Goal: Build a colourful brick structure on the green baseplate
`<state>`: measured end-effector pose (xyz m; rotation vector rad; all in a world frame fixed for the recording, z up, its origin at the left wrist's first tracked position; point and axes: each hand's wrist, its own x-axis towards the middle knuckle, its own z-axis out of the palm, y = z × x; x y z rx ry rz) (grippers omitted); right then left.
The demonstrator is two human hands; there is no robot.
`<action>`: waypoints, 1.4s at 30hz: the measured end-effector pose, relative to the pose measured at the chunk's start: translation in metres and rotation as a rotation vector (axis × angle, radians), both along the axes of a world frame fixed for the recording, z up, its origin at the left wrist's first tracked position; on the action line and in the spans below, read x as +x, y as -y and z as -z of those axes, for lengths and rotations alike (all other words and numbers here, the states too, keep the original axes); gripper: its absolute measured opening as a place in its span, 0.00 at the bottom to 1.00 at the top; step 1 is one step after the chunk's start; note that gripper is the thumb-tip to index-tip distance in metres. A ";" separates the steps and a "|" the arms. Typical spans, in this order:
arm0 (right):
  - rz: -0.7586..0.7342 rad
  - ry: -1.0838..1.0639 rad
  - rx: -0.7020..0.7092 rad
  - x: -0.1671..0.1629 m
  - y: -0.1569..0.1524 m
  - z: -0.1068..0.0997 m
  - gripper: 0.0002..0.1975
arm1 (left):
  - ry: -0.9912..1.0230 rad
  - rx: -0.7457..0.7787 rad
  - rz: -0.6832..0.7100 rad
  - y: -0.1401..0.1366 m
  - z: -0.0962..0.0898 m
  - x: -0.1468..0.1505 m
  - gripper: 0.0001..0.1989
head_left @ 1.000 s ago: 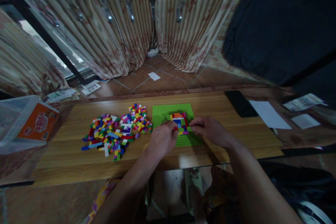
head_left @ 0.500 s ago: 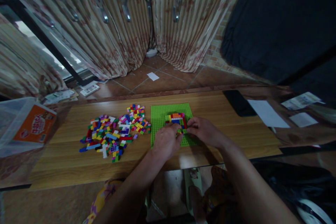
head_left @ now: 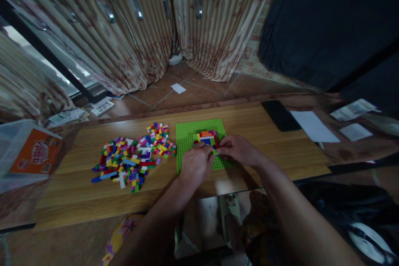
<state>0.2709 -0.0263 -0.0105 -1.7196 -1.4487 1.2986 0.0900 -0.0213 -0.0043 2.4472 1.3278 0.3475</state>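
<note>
A low frame of colourful toy bricks (head_left: 207, 134) stands on a green studded baseplate (head_left: 187, 130), with blue and white pieces inside its outline. My left hand (head_left: 195, 162) curls over the near left side of that frame, thumb and fingers drawn together; whatever they grip is hidden beneath them. At the near right corner, my right hand (head_left: 238, 149) pinches a small toy brick (head_left: 215, 151), light green as far as I can see, against the structure. Left of the baseplate, a large heap of loose toy bricks (head_left: 123, 160) spreads over the wooden table (head_left: 75, 191).
A black phone (head_left: 280, 115) and a white paper sheet (head_left: 314, 126) lie at the table's right. Beyond its left end stands a clear plastic bin (head_left: 18, 126) with an orange label. Striped curtains (head_left: 137, 41) hang behind, and a dark bag (head_left: 355, 212) sits at lower right.
The camera view has tilted slightly, shifting the scene a little left and up. My right fingertips have come closer to my left ones at the near side of the brick frame.
</note>
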 end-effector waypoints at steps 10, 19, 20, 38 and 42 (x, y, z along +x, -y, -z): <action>0.076 -0.084 -0.099 -0.006 0.001 -0.003 0.06 | -0.113 0.035 0.019 0.001 0.006 0.004 0.08; 0.068 -0.036 -0.078 -0.010 0.006 0.000 0.09 | -0.112 0.044 0.007 0.004 0.010 0.006 0.09; 0.067 -0.052 -0.086 -0.010 0.007 0.000 0.09 | -0.112 0.039 0.004 0.004 0.010 0.006 0.09; -0.042 0.139 -0.124 0.001 0.004 -0.002 0.26 | 0.103 -0.069 -0.010 -0.011 -0.010 -0.023 0.08; -0.121 0.326 -0.046 -0.004 0.003 0.003 0.27 | 0.130 -0.036 -0.135 -0.019 -0.017 -0.041 0.09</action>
